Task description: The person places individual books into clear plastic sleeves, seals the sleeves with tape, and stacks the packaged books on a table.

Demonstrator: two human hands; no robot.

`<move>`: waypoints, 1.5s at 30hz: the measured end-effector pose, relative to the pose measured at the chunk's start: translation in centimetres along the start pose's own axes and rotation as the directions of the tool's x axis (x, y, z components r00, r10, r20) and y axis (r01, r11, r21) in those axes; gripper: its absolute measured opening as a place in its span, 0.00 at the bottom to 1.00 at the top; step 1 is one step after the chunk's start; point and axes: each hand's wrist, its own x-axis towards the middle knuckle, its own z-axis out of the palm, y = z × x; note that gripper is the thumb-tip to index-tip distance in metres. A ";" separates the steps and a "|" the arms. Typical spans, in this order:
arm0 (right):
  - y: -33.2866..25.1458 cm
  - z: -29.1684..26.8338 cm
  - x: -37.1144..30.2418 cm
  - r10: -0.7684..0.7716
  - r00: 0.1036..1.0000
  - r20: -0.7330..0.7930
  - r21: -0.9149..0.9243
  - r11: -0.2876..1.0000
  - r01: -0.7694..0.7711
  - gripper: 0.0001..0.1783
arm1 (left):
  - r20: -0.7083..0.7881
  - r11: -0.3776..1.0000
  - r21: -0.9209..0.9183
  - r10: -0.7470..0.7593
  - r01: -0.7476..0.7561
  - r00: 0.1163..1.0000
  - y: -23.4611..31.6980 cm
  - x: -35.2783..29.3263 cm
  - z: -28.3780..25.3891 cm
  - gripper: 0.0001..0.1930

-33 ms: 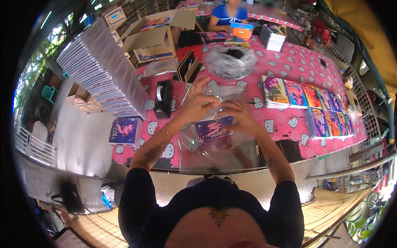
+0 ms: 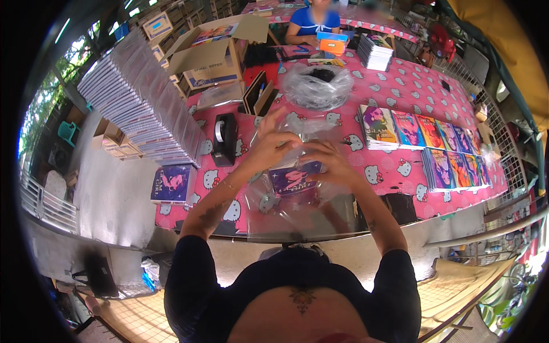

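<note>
A notebook with a purple cover (image 2: 294,178) lies in front of me on the pink table, inside or under a clear plastic bag (image 2: 260,194). Thumb and forefinger of my left hand (image 2: 273,147) pinch the plastic above the notebook's far edge, with the other fingers raised. Beside it, my right hand (image 2: 330,163) curls over the notebook's right corner, its fingertips gathered on the same plastic. Glare and folds hide exactly where the bag's edge runs. Left of my left hand stands a black tape dispenser (image 2: 225,137).
Tall stacks of wrapped notebooks (image 2: 143,103) rise at left, beside a purple notebook pile (image 2: 172,183). Colourful notebook piles (image 2: 409,128) line the right. Behind are a plastic bundle (image 2: 317,88), an open carton (image 2: 214,71) and a person in blue (image 2: 314,23) holding an orange item.
</note>
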 end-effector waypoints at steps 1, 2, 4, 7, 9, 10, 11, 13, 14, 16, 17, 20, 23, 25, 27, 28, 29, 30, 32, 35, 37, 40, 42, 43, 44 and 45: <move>0.4 0.0 -0.2 0.005 1.000 -0.004 0.014 1.000 -0.005 0.40 | -0.031 1.000 -0.004 -0.019 0.019 0.999 -0.1 -0.1 0.0 0.06; 0.2 -0.3 -0.3 0.124 0.988 -0.092 0.154 0.982 -0.109 0.38 | -0.060 0.999 -0.008 -0.046 0.046 0.997 0.0 -0.6 -0.5 0.06; -0.4 -1.1 -0.3 0.377 0.903 -0.205 0.447 0.857 -0.256 0.36 | -0.070 0.996 -0.020 -0.091 0.090 0.993 0.1 -0.9 -1.4 0.06; 0.4 -0.5 -0.3 0.142 0.988 -0.063 0.235 0.964 -0.124 0.36 | -0.006 0.993 -0.038 -0.114 0.114 0.993 0.8 -1.0 -1.3 0.04; 0.4 0.2 0.3 -0.005 1.000 0.029 0.114 0.993 0.002 0.38 | 0.020 0.996 -0.019 -0.085 0.086 0.996 1.4 -0.2 -0.6 0.03; 0.4 0.3 0.2 -0.014 0.999 0.051 0.084 0.996 0.010 0.37 | 0.038 0.999 0.023 -0.050 0.049 0.998 0.8 -0.5 0.0 0.06; 0.3 0.3 0.2 -0.031 0.997 0.077 0.055 0.998 0.027 0.36 | 0.050 0.998 0.067 -0.018 0.014 0.999 -0.3 -1.1 0.8 0.10; 0.6 0.3 0.1 -0.049 0.993 0.108 0.014 0.999 0.048 0.33 | 0.061 0.989 0.151 -0.011 0.002 0.998 -0.7 -1.2 1.5 0.21; 0.6 0.4 -0.1 -0.054 0.991 0.120 0.007 0.999 0.053 0.32 | 0.053 0.981 0.190 -0.042 0.031 0.998 -0.2 -1.0 2.0 0.28; 0.6 0.8 -0.5 -0.055 0.994 0.095 -0.009 0.998 0.056 0.32 | 0.016 0.967 0.211 -0.148 0.141 0.989 0.4 -0.4 2.7 0.37; 0.7 0.8 -0.1 -0.057 0.997 0.051 -0.019 0.998 0.058 0.32 | -0.013 0.956 0.199 -0.217 0.215 0.976 0.6 0.5 2.6 0.40; 0.3 0.0 1.6 0.135 0.983 -0.125 0.319 0.943 -0.089 0.30 | 0.026 0.871 -0.050 -0.488 0.489 0.872 0.7 0.6 0.4 0.46; 2.9 0.7 3.6 0.499 0.867 -0.001 0.696 0.623 -0.358 0.28 | 0.435 0.565 -0.363 -0.600 0.740 0.672 -4.7 -1.6 -2.1 0.53; 5.4 1.1 5.3 0.519 0.832 0.197 0.735 0.483 -0.475 0.31 | 0.404 0.577 -0.554 -0.443 0.600 0.800 -4.2 -2.2 -1.4 0.49; 6.3 0.9 7.0 0.344 0.857 0.383 0.678 0.526 -0.514 0.36 | 0.266 0.484 -0.748 -0.408 0.454 0.873 -1.8 -2.2 -1.3 0.43; 6.6 0.5 7.5 0.290 0.882 0.371 0.710 0.524 -0.471 0.37 | 0.351 0.469 -0.726 -0.376 0.503 0.858 -1.9 -1.6 -1.2 0.40; 6.3 0.4 8.0 0.220 0.904 0.367 0.745 0.512 -0.427 0.39 | 0.426 0.455 -0.696 -0.361 0.556 0.829 -2.4 -2.2 -1.2 0.37; 5.5 0.1 8.2 0.154 0.917 0.368 0.775 0.495 -0.394 0.41 | 0.501 0.430 -0.667 -0.347 0.609 0.793 -3.3 -3.1 -0.9 0.35; 2.2 -1.7 6.4 0.082 0.971 0.224 0.716 0.662 -0.221 0.37 | 0.465 0.534 -0.513 -0.486 0.673 0.740 -5.2 -5.5 -1.4 0.29; -0.2 -2.7 3.4 0.086 0.981 0.176 0.370 0.917 -0.147 0.31 | 0.243 0.880 -0.367 -0.220 0.300 0.945 0.1 -5.4 -2.8 0.28; 1.3 -1.1 1.9 0.019 0.995 0.098 0.186 0.982 -0.037 0.27 | 0.163 0.998 -0.011 -0.060 0.063 0.985 1.7 -5.5 -2.0 0.26; 0.6 -0.6 2.2 -0.044 0.998 0.035 0.020 0.999 0.044 0.23 | 0.078 0.991 0.132 0.022 -0.032 0.997 2.2 -6.1 -0.9 0.23; 0.5 -1.0 2.7 0.052 0.990 0.130 0.087 0.994 -0.064 0.19 | 0.098 0.991 0.126 -0.050 0.037 0.994 2.6 -5.8 -1.3 0.21; 0.5 -1.2 3.1 0.098 0.979 0.179 0.115 0.986 -0.120 0.17 | 0.116 0.986 0.128 -0.122 0.106 0.986 2.6 -5.6 -1.4 0.20; 0.6 -1.3 3.5 0.146 0.959 0.243 0.148 0.972 -0.185 0.15 | 0.135 0.976 0.129 -0.191 0.174 0.972 2.7 -5.3 -1.4 0.18; 0.9 -1.4 4.2 0.190 0.932 0.308 0.175 0.952 -0.252 0.14 | 0.153 0.961 0.132 -0.261 0.242 0.953 2.8 -4.9 -1.6 0.17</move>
